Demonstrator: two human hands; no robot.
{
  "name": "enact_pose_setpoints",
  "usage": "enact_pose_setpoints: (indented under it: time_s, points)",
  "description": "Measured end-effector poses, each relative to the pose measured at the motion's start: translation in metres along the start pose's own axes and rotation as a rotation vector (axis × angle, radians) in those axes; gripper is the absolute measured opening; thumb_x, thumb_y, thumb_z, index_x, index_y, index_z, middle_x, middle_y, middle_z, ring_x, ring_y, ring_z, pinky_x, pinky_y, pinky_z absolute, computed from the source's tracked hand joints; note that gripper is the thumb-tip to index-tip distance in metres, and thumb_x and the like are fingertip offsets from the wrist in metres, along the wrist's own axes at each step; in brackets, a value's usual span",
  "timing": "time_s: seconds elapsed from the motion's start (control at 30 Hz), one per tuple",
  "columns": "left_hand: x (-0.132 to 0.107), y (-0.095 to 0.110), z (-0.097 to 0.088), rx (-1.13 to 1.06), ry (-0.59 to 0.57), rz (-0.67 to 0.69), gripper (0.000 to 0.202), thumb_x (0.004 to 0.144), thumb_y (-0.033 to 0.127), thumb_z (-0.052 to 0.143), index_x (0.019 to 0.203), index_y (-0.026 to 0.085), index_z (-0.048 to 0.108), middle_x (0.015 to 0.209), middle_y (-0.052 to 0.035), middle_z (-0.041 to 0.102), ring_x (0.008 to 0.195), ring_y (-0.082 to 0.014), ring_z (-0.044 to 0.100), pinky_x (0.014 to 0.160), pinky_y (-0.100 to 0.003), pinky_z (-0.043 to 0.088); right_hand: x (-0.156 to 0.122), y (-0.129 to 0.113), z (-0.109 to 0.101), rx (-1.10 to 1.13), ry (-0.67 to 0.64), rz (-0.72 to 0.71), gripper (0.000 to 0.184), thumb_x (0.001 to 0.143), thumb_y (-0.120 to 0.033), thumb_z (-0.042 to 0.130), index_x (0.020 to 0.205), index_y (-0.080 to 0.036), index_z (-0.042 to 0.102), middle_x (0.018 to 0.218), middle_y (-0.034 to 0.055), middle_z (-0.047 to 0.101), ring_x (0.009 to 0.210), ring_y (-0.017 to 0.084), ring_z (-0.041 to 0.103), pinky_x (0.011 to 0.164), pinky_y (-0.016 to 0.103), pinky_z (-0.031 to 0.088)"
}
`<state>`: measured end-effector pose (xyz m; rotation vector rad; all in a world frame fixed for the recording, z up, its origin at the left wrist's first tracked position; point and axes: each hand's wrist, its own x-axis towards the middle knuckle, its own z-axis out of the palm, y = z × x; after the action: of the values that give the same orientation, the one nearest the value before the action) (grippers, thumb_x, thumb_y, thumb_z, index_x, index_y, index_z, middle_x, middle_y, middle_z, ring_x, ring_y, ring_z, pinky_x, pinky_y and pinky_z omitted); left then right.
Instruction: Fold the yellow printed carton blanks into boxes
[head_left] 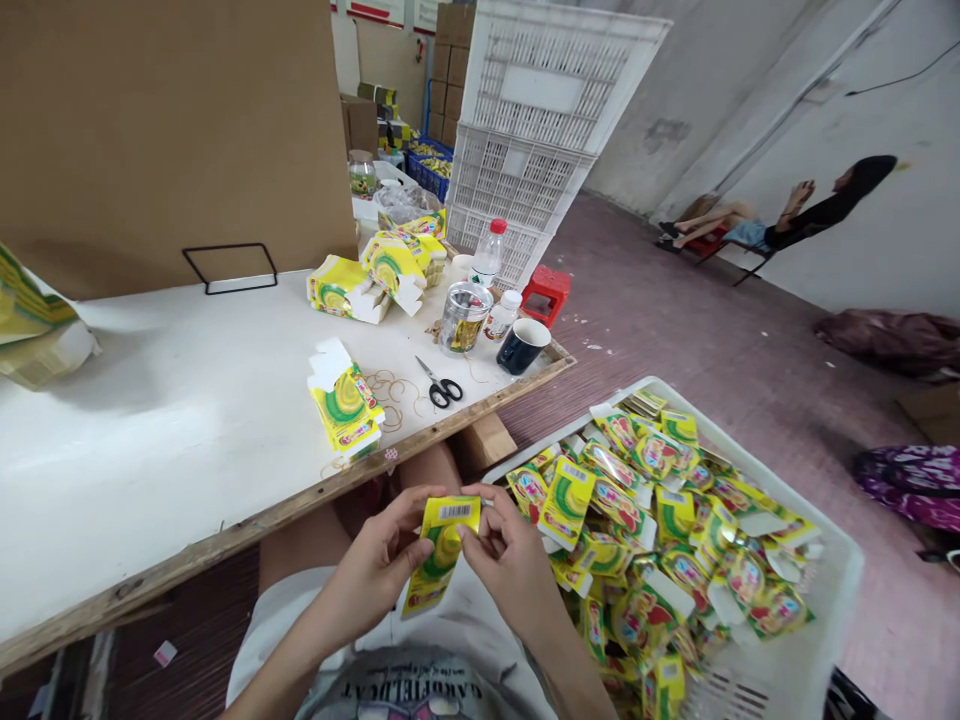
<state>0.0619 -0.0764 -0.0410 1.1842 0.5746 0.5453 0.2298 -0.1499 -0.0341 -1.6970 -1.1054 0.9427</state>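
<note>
Both my hands hold one flat yellow-and-green printed carton over my lap, below the table's front edge. My left hand pinches its left side and my right hand grips its upper right edge near the barcode. A white plastic crate at my right is full of the same flat cartons. On the white table lies a small stack of folded cartons, with more stacked further back.
Scissors and loose rubber bands lie near the table edge. A tin, a dark mug, and bottles stand at the table's right end. White crates are stacked behind. A person reclines on a chair far right.
</note>
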Motion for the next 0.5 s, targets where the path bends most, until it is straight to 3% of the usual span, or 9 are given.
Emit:
enact_pose_setpoints:
  time_s: [0.13,0.27,0.4,0.5]
  points:
    - [0.001,0.003,0.002,-0.049,-0.004,-0.013,0.044,0.088,0.032,0.068,0.129,0.023,0.056,0.117,-0.0109,0.073,0.101,-0.0242,0.07,0.086,-0.032,0.052,-0.001,0.003,0.002,-0.016,-0.024,-0.013,0.036,0.082,-0.026,0.063,0.116,-0.022,0.054,0.062,-0.0103,0.035,0.054,0.011,0.036,0.052,0.022,0.032]
    - [0.004,-0.001,0.005,-0.036,0.022,-0.004,0.042,0.086,0.031,0.07,0.126,0.022,0.059,0.115,-0.0113,0.073,0.102,-0.0242,0.069,0.087,-0.032,0.052,0.0,0.003,0.007,-0.051,0.055,0.026,0.031,0.079,-0.023,0.063,0.108,-0.023,0.053,0.058,-0.0114,0.034,0.052,0.011,0.034,0.05,0.022,0.028]
    - [0.006,-0.004,0.005,-0.066,0.059,-0.008,0.042,0.084,0.029,0.073,0.122,0.021,0.06,0.104,-0.009,0.077,0.092,-0.0208,0.071,0.081,-0.028,0.053,0.0,0.002,0.006,-0.032,0.093,-0.01,0.032,0.08,-0.024,0.064,0.11,-0.022,0.056,0.058,-0.0114,0.033,0.052,0.012,0.036,0.052,0.023,0.031]
    - [0.007,-0.003,0.004,-0.129,0.09,-0.029,0.042,0.08,0.029,0.077,0.118,0.021,0.061,0.098,-0.0076,0.078,0.084,-0.0192,0.072,0.073,-0.025,0.054,-0.002,0.004,-0.003,0.011,0.036,-0.073,0.031,0.086,-0.031,0.062,0.116,-0.022,0.06,0.068,-0.0062,0.047,0.059,0.013,0.045,0.057,0.024,0.039]
